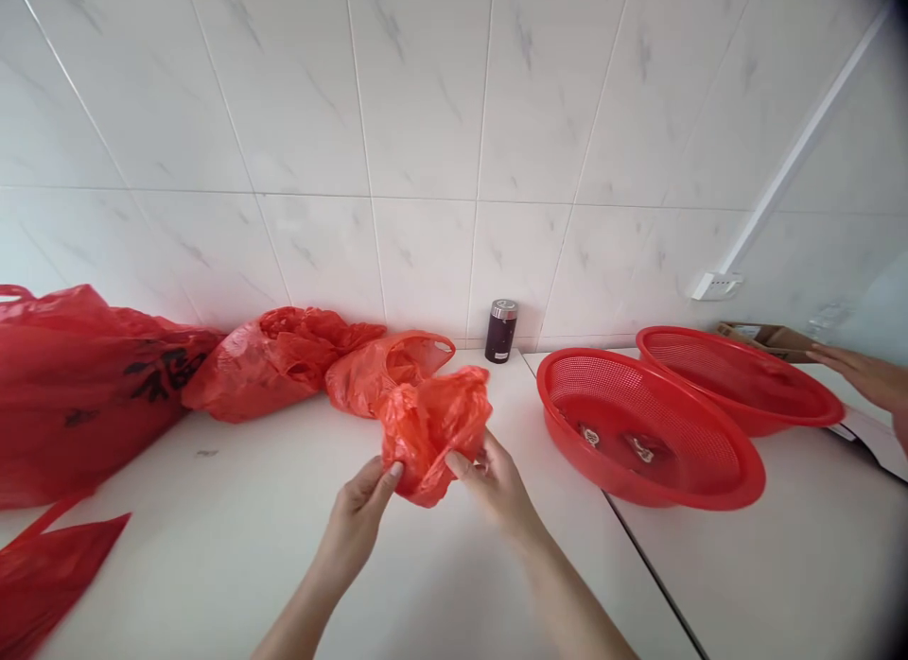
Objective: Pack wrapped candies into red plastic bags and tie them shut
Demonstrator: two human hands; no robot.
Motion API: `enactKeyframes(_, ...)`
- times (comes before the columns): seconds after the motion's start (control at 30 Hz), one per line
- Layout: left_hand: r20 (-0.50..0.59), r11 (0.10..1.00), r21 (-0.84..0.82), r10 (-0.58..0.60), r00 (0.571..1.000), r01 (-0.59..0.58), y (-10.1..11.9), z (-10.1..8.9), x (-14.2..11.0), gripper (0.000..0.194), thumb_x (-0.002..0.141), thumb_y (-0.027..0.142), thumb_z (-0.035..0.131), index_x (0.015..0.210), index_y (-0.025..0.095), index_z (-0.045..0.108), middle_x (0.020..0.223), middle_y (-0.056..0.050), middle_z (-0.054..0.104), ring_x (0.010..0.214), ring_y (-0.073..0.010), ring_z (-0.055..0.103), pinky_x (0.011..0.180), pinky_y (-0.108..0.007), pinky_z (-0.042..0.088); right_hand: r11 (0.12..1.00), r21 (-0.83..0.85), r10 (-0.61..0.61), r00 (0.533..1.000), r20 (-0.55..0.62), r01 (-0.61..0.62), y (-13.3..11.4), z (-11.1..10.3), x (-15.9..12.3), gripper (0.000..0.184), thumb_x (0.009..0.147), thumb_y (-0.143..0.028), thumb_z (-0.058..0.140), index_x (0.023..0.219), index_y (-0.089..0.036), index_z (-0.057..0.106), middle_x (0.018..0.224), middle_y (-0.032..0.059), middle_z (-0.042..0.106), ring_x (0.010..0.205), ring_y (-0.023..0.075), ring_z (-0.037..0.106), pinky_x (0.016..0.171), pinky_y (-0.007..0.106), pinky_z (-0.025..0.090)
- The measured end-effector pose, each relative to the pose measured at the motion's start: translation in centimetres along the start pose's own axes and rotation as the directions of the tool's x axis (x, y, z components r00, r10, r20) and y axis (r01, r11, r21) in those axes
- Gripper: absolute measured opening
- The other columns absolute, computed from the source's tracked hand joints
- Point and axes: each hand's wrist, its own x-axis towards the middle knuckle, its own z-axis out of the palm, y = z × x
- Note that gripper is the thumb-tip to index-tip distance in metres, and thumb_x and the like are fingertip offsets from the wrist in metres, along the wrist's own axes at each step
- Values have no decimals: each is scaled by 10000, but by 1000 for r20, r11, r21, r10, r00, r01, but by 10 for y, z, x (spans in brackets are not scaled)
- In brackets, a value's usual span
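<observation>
A crumpled red plastic bag (434, 424) is held up over the white table between my two hands. My left hand (365, 504) pinches its lower left side, thumb in front. On the lower right side, my right hand (497, 485) grips the same bag, its fingers partly hidden behind the plastic. Whether anything lies inside cannot be seen. Just behind it, another red plastic bag (355, 376) with loop handles rests on the table. Further left lies a fuller, bunched red bag (248, 367).
A large red bag (85, 386) with black writing fills the left side; a flat red bag (57, 580) lies nearer. A dark flask (500, 334) stands by the tiled wall. Two red baskets (709, 490) (815, 416) sit right, near another person's hand (862, 372) and a cardboard box (770, 338).
</observation>
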Motion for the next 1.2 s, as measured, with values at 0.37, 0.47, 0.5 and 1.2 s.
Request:
enactKeyframes(0.37, -226, 994, 106, 48, 973, -25, 46, 19, 114, 719, 791, 611, 559, 1371, 198, 457, 1455, -156, 438, 1333, -330, 409, 1040, -452, 389, 972, 194, -43, 913, -405, 132, -11, -54, -21, 388, 789, -425, 681, 1127, -249, 603, 1139, 67, 653, 948, 230, 629, 669, 302, 512)
enactKeyframes(0.47, -172, 971, 176, 195, 966, -165, 63, 41, 111, 840, 813, 537, 592, 1506, 279, 195, 1603, -85, 127, 1451, -284, 154, 1143, -455, 207, 974, 215, 1, 950, -311, 69, -10, -47, -31, 292, 811, -355, 656, 1074, -242, 603, 1111, 58, 650, 950, 215, 614, 718, 308, 499)
enactKeyframes(0.5, -73, 957, 192, 235, 969, -218, 62, 48, 101, 834, 810, 508, 612, 1505, 293, 204, 1599, -78, 153, 1445, -281, 180, 1142, -456, 208, 972, 231, 17, 956, -293, 54, -9, -46, -33, 269, 808, -325, 650, 1060, -241, 603, 1082, 51, 653, 939, 208, 610, 727, 308, 493)
enactKeyframes(1.2, 304, 917, -288, -185, 935, 275, -20, 53, -7, 295, 826, 418, 642, 990, 174, 670, 1009, -95, 690, 1016, -256, 617, 956, -426, 451, 920, 343, 219, 974, -56, -188, 8, -18, -30, 332, 831, -395, 585, 1137, -266, 576, 854, 28, 654, 674, 181, 610, 613, 319, 487)
